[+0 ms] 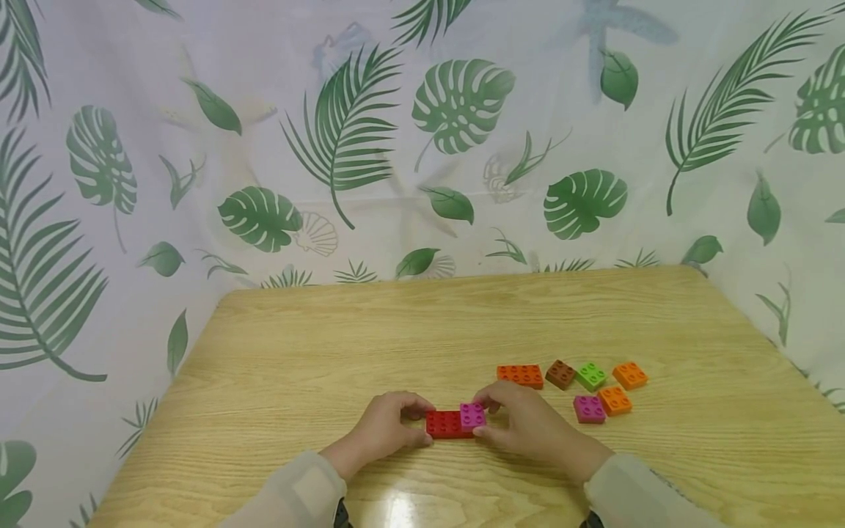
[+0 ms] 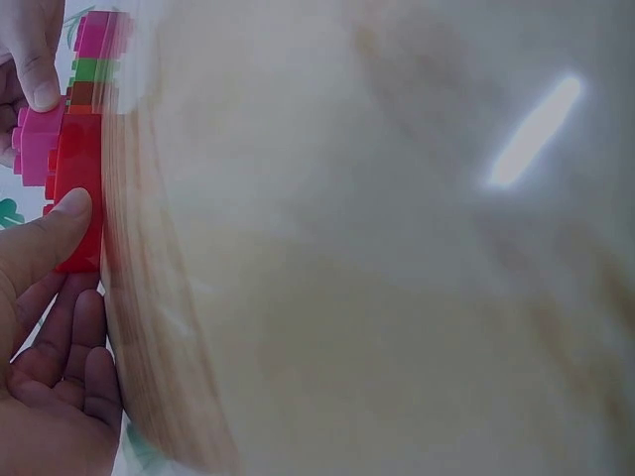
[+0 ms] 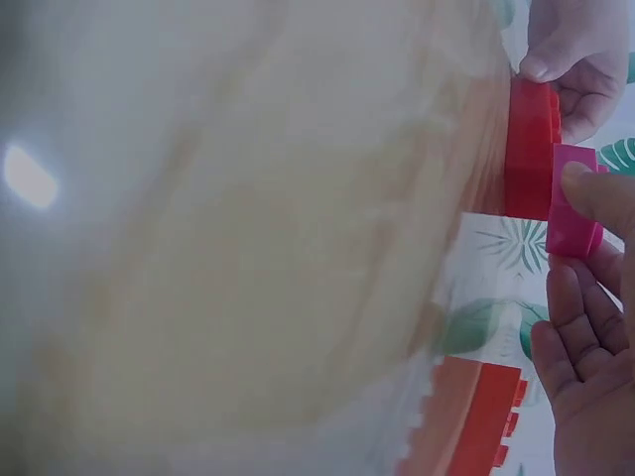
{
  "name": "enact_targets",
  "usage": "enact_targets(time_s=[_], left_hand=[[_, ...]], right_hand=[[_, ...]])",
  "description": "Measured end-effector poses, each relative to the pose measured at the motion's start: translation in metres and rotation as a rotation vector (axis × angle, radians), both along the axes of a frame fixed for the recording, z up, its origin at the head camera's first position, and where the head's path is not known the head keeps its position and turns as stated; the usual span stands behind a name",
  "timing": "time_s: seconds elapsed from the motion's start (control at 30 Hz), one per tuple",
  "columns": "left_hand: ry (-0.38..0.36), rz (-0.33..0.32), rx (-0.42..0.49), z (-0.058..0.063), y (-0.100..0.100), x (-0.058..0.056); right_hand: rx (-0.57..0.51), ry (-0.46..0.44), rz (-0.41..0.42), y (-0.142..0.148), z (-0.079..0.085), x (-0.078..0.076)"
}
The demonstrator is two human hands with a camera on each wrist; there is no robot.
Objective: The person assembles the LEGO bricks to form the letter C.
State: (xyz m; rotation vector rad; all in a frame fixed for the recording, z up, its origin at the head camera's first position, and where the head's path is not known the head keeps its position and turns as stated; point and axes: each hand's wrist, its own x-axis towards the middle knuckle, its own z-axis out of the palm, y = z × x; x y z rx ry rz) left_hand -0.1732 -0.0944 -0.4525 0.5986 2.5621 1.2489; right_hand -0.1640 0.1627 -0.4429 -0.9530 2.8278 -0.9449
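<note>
A long red building brick [image 1: 442, 424] lies on the wooden table in front of me, its studs facing up. My left hand [image 1: 386, 427] grips its left end between thumb and fingers. Over the right end sits a smaller magenta brick [image 1: 472, 416], pinched by the thumb and fingers of my right hand [image 1: 531, 424]. In the right wrist view the magenta brick [image 3: 569, 230] reaches past the end of the red brick [image 3: 530, 149]. I cannot tell whether the two are pressed fully together.
Right of the hands lie loose bricks: a long orange-red one [image 1: 520, 376], a brown one [image 1: 561, 374], a green one [image 1: 590, 375], two orange ones [image 1: 630, 375] [image 1: 615, 400] and another magenta one [image 1: 590, 409]. A leaf-patterned cloth [image 1: 396, 242] hangs behind the table [image 1: 317, 330].
</note>
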Motion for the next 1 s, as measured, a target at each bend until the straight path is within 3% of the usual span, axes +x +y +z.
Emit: enact_targets(time_s=[0.33,0.6,1.0], left_hand=[[-0.009,0.003,0.004,0.002,0.0,0.001],[-0.012,0.0,-0.007,0.001,0.001,0.0],[-0.012,0.011,-0.003,0.001,0.001,0.001]], right_hand=[[0.006,-0.024,-0.02,0.0,0.001,0.0],[-0.066,-0.02,-0.036,0.004,-0.007,0.002],[-0.141,0.139,-0.106,0.026,-0.01,0.012]])
